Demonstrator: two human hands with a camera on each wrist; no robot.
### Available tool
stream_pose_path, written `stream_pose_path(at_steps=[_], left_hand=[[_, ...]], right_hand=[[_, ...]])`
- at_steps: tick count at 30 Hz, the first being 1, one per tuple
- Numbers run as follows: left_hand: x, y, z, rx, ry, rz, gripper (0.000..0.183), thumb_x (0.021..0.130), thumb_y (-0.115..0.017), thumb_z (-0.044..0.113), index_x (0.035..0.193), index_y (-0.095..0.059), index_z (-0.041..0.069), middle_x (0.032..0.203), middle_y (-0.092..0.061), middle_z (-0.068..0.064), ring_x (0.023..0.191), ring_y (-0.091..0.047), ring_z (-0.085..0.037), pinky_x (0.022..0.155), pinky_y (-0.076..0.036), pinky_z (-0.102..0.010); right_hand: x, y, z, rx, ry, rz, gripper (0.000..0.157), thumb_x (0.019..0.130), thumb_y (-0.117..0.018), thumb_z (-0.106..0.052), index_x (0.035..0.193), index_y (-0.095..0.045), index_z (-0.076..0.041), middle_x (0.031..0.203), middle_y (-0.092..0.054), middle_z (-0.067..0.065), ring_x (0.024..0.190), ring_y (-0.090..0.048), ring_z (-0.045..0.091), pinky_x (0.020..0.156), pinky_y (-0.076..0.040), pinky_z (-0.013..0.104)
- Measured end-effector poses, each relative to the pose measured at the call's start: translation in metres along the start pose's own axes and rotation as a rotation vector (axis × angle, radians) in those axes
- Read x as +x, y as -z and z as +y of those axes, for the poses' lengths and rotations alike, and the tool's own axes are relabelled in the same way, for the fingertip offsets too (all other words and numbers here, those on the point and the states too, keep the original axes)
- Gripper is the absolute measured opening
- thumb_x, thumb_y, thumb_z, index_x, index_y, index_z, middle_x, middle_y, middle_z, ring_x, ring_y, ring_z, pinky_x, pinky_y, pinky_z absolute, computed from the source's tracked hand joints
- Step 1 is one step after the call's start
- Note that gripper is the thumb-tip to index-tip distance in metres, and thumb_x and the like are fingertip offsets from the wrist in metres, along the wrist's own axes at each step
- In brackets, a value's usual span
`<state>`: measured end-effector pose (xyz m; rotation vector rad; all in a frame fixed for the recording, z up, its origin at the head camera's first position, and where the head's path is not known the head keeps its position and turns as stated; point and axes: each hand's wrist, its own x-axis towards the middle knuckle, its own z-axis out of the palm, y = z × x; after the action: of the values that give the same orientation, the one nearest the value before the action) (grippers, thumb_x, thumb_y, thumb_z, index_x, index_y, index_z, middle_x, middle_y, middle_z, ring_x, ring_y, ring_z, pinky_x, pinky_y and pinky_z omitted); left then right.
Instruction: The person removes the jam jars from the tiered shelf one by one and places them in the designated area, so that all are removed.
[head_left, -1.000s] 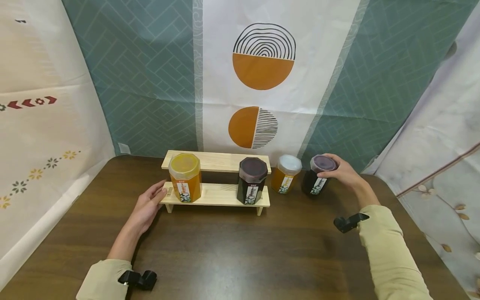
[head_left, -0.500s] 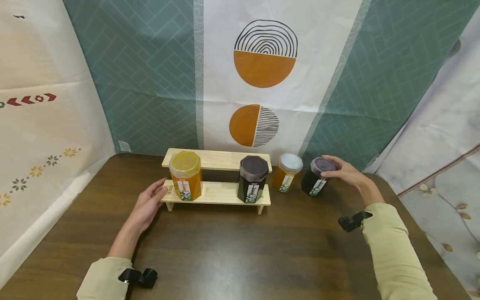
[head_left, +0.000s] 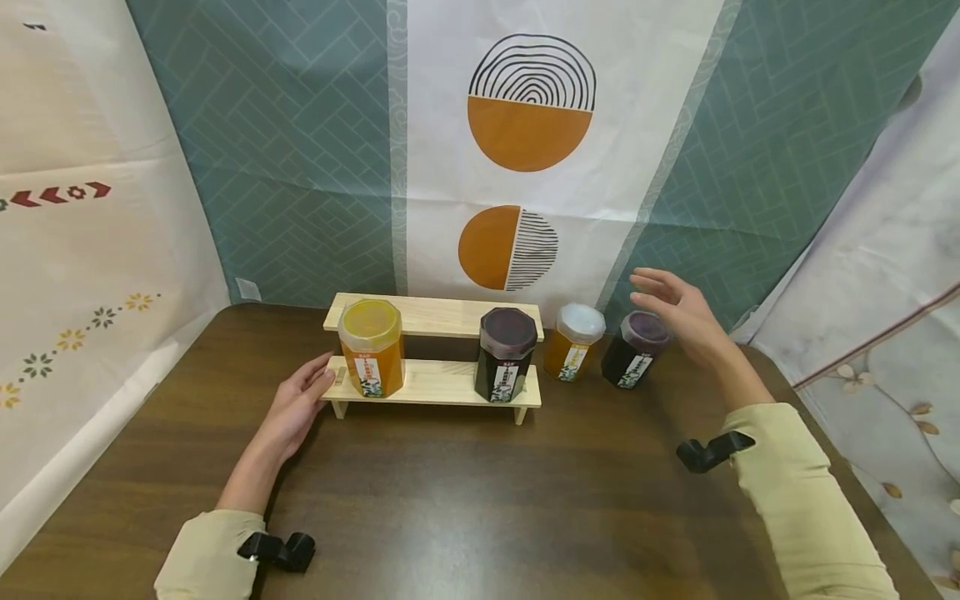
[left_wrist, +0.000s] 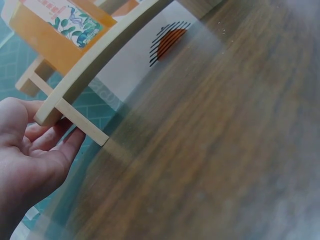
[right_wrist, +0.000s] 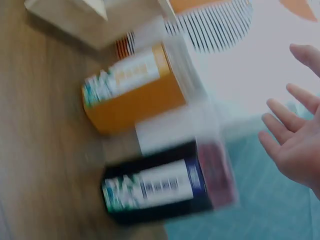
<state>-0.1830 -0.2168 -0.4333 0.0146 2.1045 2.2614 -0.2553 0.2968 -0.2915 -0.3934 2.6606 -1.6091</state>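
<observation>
My left hand (head_left: 296, 408) grips the left end of a two-tier wooden shelf (head_left: 438, 383). In the left wrist view the thumb lies at the end of the board and the fingers (left_wrist: 62, 137) curl beneath it. An orange jar with a yellow lid (head_left: 371, 350) stands on the lower tier at the left, a dark jar (head_left: 506, 358) at the right. My right hand (head_left: 686, 312) is raised with fingers spread, holding nothing, just above a dark jar with a purple lid (head_left: 633, 354) on the table. That jar also shows blurred in the right wrist view.
An orange jar with a whitish lid (head_left: 574, 342) stands between the shelf and the right-hand dark jar. The brown wooden table (head_left: 450, 500) meets a patterned cloth backdrop (head_left: 315, 167) behind, with cloths hanging on both sides.
My right hand has let go of the purple-lidded dark jar and lifted up off it, its fingers opening. My left hand stays on the shelf, and the jars on it have not moved.
</observation>
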Motion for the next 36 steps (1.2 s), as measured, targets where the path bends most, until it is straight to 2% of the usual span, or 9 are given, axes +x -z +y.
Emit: stream_pose_path(at_steps=[6,12,15,19,21,25,28,32,36], left_hand=[[0.000,0.000,0.001,0.003,0.006,0.003,0.060,0.106,-0.041,0.021,0.152,-0.013,-0.005,0.151,-0.023,-0.027,0.107,-0.050,0.002,0.089,-0.042,-0.013],[0.001,0.000,0.002,0.003,0.013,0.005,0.060,0.106,-0.041,0.022,0.152,-0.013,-0.003,0.151,-0.023,-0.026,0.107,-0.050,0.003,0.089,-0.042,-0.013],[0.001,0.000,0.002,0.003,0.013,0.003,0.060,0.106,-0.041,0.023,0.153,-0.013,-0.003,0.151,-0.023,-0.025,0.108,-0.050,0.002,0.090,-0.042,-0.013],[0.000,0.000,0.001,0.002,0.010,0.000,0.061,0.106,-0.041,0.023,0.152,-0.013,-0.004,0.151,-0.023,-0.026,0.109,-0.049,0.002,0.090,-0.041,-0.013],[0.000,0.000,0.001,-0.002,0.008,0.000,0.060,0.106,-0.041,0.022,0.152,-0.013,-0.004,0.151,-0.024,-0.026,0.108,-0.050,0.002,0.090,-0.041,-0.013],[-0.001,-0.001,-0.001,-0.016,0.005,0.003,0.060,0.106,-0.041,0.021,0.152,-0.014,-0.005,0.149,-0.024,-0.027,0.107,-0.050,0.003,0.090,-0.042,-0.013],[-0.001,-0.002,-0.002,-0.018,0.004,0.001,0.061,0.105,-0.042,0.022,0.152,-0.013,-0.005,0.149,-0.024,-0.027,0.107,-0.050,0.003,0.090,-0.042,-0.013],[-0.001,-0.002,-0.002,-0.020,0.003,0.000,0.061,0.105,-0.042,0.022,0.152,-0.013,-0.005,0.150,-0.024,-0.027,0.108,-0.050,0.002,0.090,-0.041,-0.013],[0.000,0.000,0.000,-0.013,0.007,0.005,0.061,0.105,-0.042,0.023,0.152,-0.014,-0.004,0.151,-0.023,-0.026,0.110,-0.049,0.001,0.091,-0.041,-0.013]], right_hand=[[-0.001,-0.038,-0.019,0.004,0.027,-0.098,0.061,0.097,-0.061,-0.026,0.149,-0.034,-0.005,0.149,-0.038,0.016,0.137,-0.030,0.036,0.109,-0.024,0.055],[0.000,-0.077,-0.032,0.110,0.091,-0.197,0.055,0.097,-0.060,-0.013,0.146,-0.037,-0.002,0.148,-0.038,0.017,0.136,-0.033,0.035,0.110,-0.028,0.048],[0.001,-0.094,-0.036,0.142,0.111,-0.218,0.055,0.095,-0.061,-0.010,0.145,-0.039,-0.002,0.147,-0.040,0.016,0.136,-0.034,0.034,0.110,-0.029,0.046],[0.003,-0.113,-0.038,0.197,0.116,-0.230,0.056,0.092,-0.064,-0.007,0.143,-0.041,0.000,0.143,-0.044,0.017,0.134,-0.037,0.033,0.110,-0.030,0.042],[0.003,-0.121,-0.038,0.232,0.112,-0.235,0.058,0.091,-0.065,-0.005,0.143,-0.040,0.001,0.143,-0.044,0.018,0.131,-0.040,0.032,0.107,-0.035,0.040],[0.004,-0.137,-0.037,0.294,0.105,-0.236,0.066,0.085,-0.067,0.001,0.144,-0.038,0.004,0.142,-0.044,0.020,0.122,-0.047,0.031,0.097,-0.044,0.031],[0.005,-0.147,-0.036,0.314,0.076,-0.200,0.073,0.078,-0.072,0.004,0.144,-0.039,0.003,0.137,-0.046,0.021,0.114,-0.050,0.028,0.089,-0.046,0.025],[0.006,-0.155,-0.035,0.323,0.042,-0.157,0.080,0.071,-0.077,0.007,0.143,-0.041,0.001,0.134,-0.048,0.021,0.109,-0.052,0.027,0.084,-0.048,0.025],[0.007,-0.158,-0.034,0.329,0.044,-0.138,0.078,0.070,-0.078,0.007,0.140,-0.045,0.000,0.131,-0.050,0.019,0.107,-0.052,0.026,0.083,-0.049,0.026]])
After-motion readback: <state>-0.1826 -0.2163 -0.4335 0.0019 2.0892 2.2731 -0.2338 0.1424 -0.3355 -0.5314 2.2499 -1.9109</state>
